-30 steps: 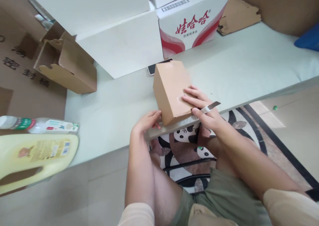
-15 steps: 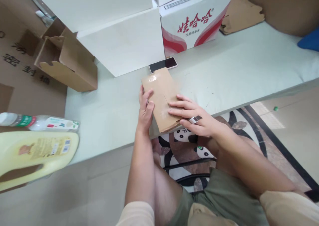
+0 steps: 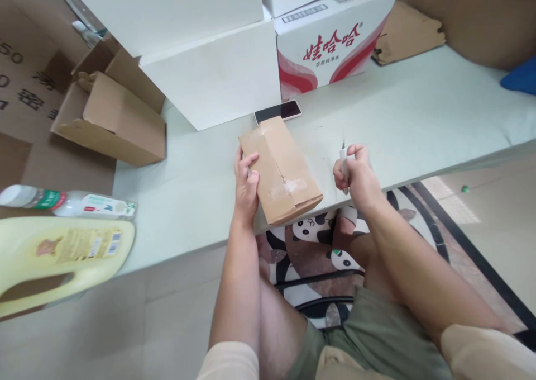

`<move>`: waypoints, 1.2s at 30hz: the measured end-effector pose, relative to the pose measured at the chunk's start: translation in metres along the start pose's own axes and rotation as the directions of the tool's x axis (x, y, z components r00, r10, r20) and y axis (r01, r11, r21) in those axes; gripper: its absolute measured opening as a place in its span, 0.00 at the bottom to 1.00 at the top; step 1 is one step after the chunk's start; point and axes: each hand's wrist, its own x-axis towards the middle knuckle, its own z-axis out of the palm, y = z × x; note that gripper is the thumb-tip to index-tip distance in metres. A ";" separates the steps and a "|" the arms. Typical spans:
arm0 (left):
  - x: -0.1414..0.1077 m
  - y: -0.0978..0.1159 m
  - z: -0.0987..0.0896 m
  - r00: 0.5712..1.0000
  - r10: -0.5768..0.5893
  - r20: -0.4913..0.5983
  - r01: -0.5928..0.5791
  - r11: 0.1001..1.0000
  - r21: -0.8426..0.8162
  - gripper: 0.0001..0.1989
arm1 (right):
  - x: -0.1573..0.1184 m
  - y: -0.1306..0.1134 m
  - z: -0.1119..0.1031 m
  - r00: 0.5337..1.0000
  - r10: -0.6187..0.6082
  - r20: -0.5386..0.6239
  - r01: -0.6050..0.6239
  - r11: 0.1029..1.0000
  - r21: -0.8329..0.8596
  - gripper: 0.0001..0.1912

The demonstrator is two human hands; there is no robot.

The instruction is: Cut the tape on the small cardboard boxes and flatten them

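Note:
A small brown cardboard box lies tilted on the table near its front edge. Clear tape shows across its top seam at both ends. My left hand grips the left side of this box, thumb on top and the other fingers along the edge. To the right of the box, raised and apart from it, my right hand is closed around a slim white tool with a thin metal tip, which looks like a small utility knife. Its tip points away from me. Just beyond the box lies a phone.
White cartons and a red-and-white carton stand behind. An opened brown box is at left, near a clear bottle and a yellow jug. Flat cardboard lies back right on the pale green tabletop.
My right hand has lifted off the box and moved right and away from me, showing the white tool in its fist. My left hand keeps its hold; the box top has turned more into view.

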 end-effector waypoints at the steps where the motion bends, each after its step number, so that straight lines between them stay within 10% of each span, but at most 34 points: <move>1: 0.000 0.000 0.000 1.000 -0.004 0.001 0.004 1.000 0.001 0.25 | -0.001 -0.001 0.003 1.000 -0.011 0.008 0.011 1.000 -0.026 0.18; 13: -0.001 -0.003 0.001 1.000 0.022 -0.003 -0.022 1.000 -0.013 0.24 | -0.026 -0.031 0.014 0.963 -0.127 0.239 0.112 0.991 0.076 0.17; 22: 0.003 -0.014 0.002 0.996 0.092 -0.011 -0.092 0.996 0.020 0.24 | -0.054 -0.061 0.024 0.906 -0.248 0.344 0.380 0.835 -0.398 0.20; 36: 0.002 -0.010 0.001 0.995 0.100 -0.007 -0.100 0.995 0.020 0.23 | -0.060 -0.061 0.034 0.933 -0.031 0.359 0.242 0.792 -0.560 0.12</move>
